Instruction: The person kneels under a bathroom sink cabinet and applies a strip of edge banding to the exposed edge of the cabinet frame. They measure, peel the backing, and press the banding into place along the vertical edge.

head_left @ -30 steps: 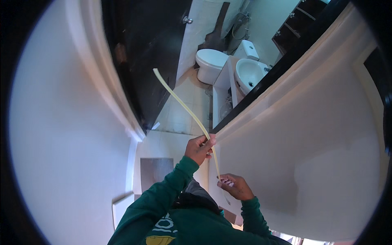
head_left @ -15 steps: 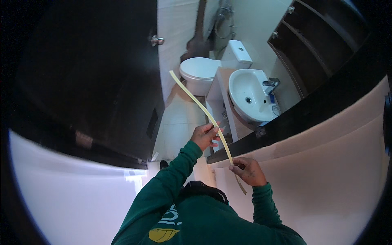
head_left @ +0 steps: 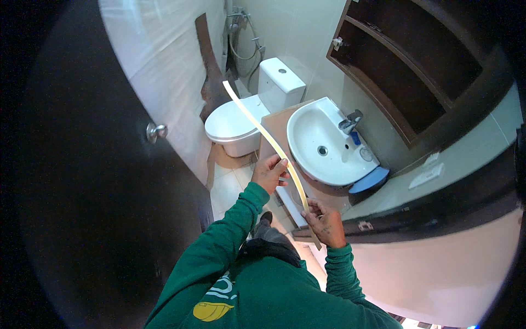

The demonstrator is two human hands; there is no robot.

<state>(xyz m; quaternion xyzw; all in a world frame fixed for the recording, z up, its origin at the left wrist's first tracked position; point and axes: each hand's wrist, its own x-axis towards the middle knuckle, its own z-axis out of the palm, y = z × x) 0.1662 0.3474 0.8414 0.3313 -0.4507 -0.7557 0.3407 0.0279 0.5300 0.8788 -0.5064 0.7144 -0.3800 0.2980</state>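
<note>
A long, narrow, pale yellow strip runs from beside the toilet down past both my hands, bending slightly along its length. My left hand pinches it around the middle, thumb on top. Farther down, near its lower end, my right hand grips it between thumb and fingers. The strip's short tail sticks out below the right hand. Both hands are in front of the vanity, short of the white washbasin, and the strip's far end hangs over the toilet side.
A white toilet stands beyond the vanity. At the left is a dark door with a round metal knob. An open dark cabinet hangs above the basin's faucet. A dark door frame runs at the right.
I have moved forward into the bathroom doorway, so the basin, toilet and door knob appear nearer. Both hands keep their hold on the strip.
</note>
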